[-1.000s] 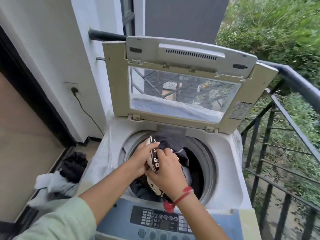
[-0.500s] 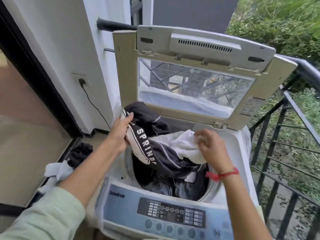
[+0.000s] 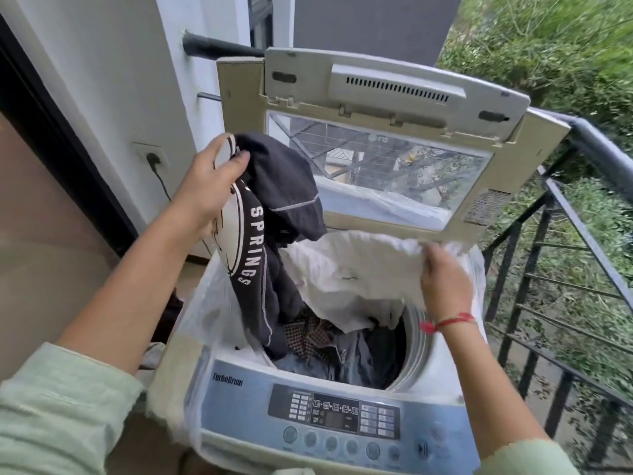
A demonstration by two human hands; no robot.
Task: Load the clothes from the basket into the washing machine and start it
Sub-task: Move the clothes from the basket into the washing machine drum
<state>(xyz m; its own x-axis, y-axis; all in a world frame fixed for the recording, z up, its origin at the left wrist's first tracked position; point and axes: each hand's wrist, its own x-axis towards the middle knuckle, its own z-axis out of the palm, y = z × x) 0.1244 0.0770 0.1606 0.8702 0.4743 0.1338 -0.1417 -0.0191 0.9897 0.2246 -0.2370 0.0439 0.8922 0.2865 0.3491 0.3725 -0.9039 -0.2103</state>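
Observation:
A top-loading washing machine (image 3: 239, 402) stands before me with its lid (image 3: 376, 138) raised. My left hand (image 3: 209, 186) grips a black garment (image 3: 274, 214) printed "SPRINGS" and holds it up over the left of the drum. My right hand (image 3: 445, 282) grips a white cloth (image 3: 352, 269) stretched across the back of the opening. Dark jeans and a checked piece (image 3: 315, 337) lie inside the drum (image 3: 414, 341). The control panel (image 3: 334, 411) runs along the front edge. The basket is hidden from view.
A black metal railing (image 3: 561, 241) runs along the right, with greenery beyond. A white wall with a plugged-in socket (image 3: 152, 157) is on the left, beside a dark door frame (image 3: 51, 138). A little cloth (image 3: 154, 354) shows on the floor left of the machine.
Both hands have lifted out of the drum and moved apart: the left raised the black garment higher, the right pulled the white cloth up and to the right.

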